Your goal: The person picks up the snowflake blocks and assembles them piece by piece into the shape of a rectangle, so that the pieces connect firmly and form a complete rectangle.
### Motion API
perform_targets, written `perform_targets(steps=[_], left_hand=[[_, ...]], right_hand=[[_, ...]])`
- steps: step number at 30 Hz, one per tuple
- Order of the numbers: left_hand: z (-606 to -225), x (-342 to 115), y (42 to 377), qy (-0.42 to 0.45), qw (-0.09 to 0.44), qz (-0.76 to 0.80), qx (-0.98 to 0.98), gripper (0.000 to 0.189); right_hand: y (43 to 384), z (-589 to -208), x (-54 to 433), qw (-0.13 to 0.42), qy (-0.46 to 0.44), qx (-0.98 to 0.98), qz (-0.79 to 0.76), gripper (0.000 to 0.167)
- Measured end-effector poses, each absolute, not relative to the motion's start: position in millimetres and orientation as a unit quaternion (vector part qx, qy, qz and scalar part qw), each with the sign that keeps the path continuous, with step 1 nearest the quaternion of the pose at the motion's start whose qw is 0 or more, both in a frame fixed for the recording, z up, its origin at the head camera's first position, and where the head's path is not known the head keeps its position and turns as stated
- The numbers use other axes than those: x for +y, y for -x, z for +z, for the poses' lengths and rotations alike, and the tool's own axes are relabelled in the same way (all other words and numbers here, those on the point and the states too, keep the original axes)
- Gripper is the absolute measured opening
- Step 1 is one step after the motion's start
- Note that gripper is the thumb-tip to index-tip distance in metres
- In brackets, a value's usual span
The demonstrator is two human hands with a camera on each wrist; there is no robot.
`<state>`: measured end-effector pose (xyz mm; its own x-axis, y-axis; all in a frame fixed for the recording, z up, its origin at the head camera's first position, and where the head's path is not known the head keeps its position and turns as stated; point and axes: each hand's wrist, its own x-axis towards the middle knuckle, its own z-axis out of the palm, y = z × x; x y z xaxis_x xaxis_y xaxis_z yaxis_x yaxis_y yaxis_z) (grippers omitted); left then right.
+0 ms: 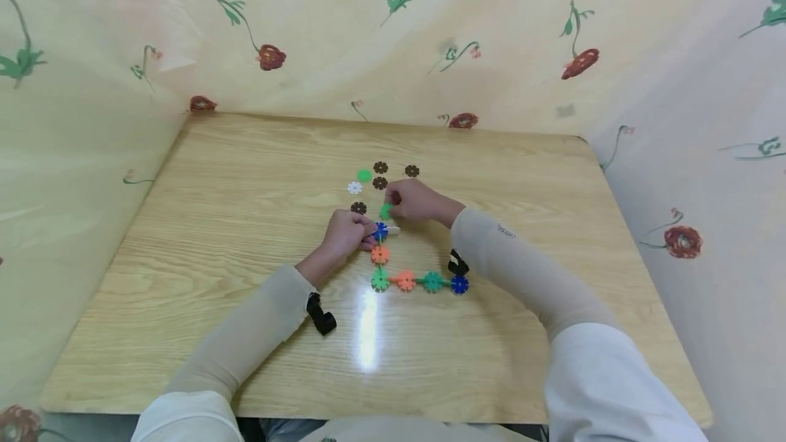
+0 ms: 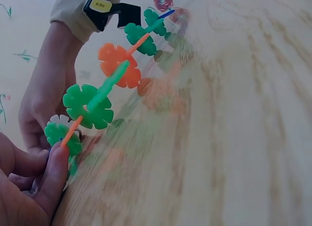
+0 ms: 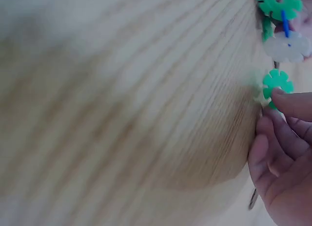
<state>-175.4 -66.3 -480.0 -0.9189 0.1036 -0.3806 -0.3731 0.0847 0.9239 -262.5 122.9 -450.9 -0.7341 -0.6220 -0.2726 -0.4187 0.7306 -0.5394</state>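
Observation:
An L-shaped chain of notched plastic discs lies on the table, with a green disc (image 1: 380, 280) at its corner and a blue disc (image 1: 459, 284) at its right end. At the chain's upper end my left hand (image 1: 346, 234) pinches a blue disc (image 1: 381, 230); a white disc (image 3: 287, 47) is joined there, clear in the right wrist view. Just beyond, my right hand (image 1: 414, 200) pinches a loose green disc (image 3: 278, 84) between thumb and finger. That green disc stands apart from the white one. An orange disc (image 2: 119, 65) shows along the chain in the left wrist view.
Several loose discs lie beyond the hands: dark brown ones (image 1: 381, 167), a white one (image 1: 355, 187) and a green one (image 1: 364, 175). The wooden table (image 1: 215, 224) meets a flowered cloth (image 1: 344, 39) at the back and sides. Black straps (image 1: 321, 314) hang at the wrists.

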Motion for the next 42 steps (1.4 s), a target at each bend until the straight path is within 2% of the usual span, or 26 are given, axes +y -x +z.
perform_targets(steps=[3, 11, 20, 42], left_hand=[[-479.7, -66.0, 176.3, 0.088, 0.177, 0.669, 0.716, 0.013], [-482.0, -67.5, 175.6, 0.083, 0.183, 0.667, 0.717, 0.013], [-476.5, -68.6, 175.2, 0.087, 0.186, 0.660, 0.722, 0.016], [-475.1, -64.8, 171.0, 0.096, 0.174, 0.664, 0.721, 0.016]], right_hand=[[259.3, -451.0, 138.9, 0.245, 0.247, 0.884, -0.311, 0.006], [230.9, -453.4, 171.2, 0.294, 0.166, 0.830, -0.444, 0.014], [216.7, -456.9, 172.1, 0.301, 0.152, 0.819, -0.465, 0.014], [216.3, -464.1, 171.7, 0.307, 0.118, 0.803, -0.498, 0.021]])
